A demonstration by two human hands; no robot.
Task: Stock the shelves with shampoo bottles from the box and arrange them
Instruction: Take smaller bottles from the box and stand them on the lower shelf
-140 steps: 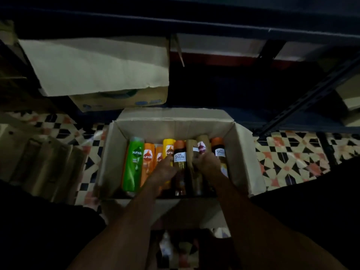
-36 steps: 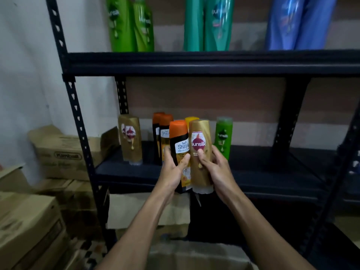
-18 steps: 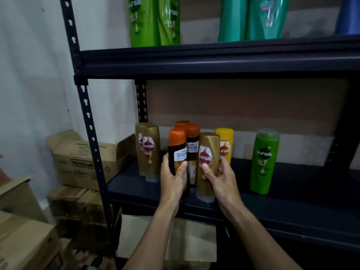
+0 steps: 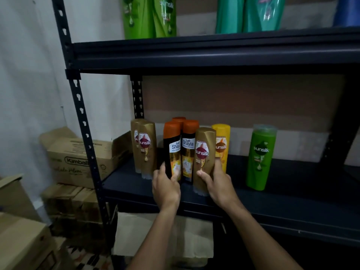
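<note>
**Two bottles held upright at the front of the shelf.** Nearest, below both wrists, a cardboard flap (image 4: 165, 234) hangs under the shelf (image 4: 292, 193). The left hand (image 4: 165, 187) wraps the lower body of a black bottle (image 4: 172, 151) with an orange cap, its thumb on the label side and its fingers curled behind. Just beside it, the right hand (image 4: 218, 184) grips the lower body of a gold bottle (image 4: 203, 160), with the thumb laid across the front.

Both held bottles have a vertical long axis and labels facing the person. It cannot be told whether their bases rest on the shelf or hang just above it.

Just beyond, in the gap between the held bottles, stands a second black bottle (image 4: 189, 151), with a third orange cap (image 4: 178, 119) behind it. The gold pair (image 4: 145, 149), which matches the right hand's bottle, stands to the outer side of the left hand, away from the right hand.

Judged from this layout, the black bottle is already with its kind. The gold one would have to cross past the left hand to join its own, and the left hand is the nearer to that spot. Behind the right hand stands a yellow bottle (image 4: 222, 145), and well out to its outer side a green bottle (image 4: 261, 156).
</note>
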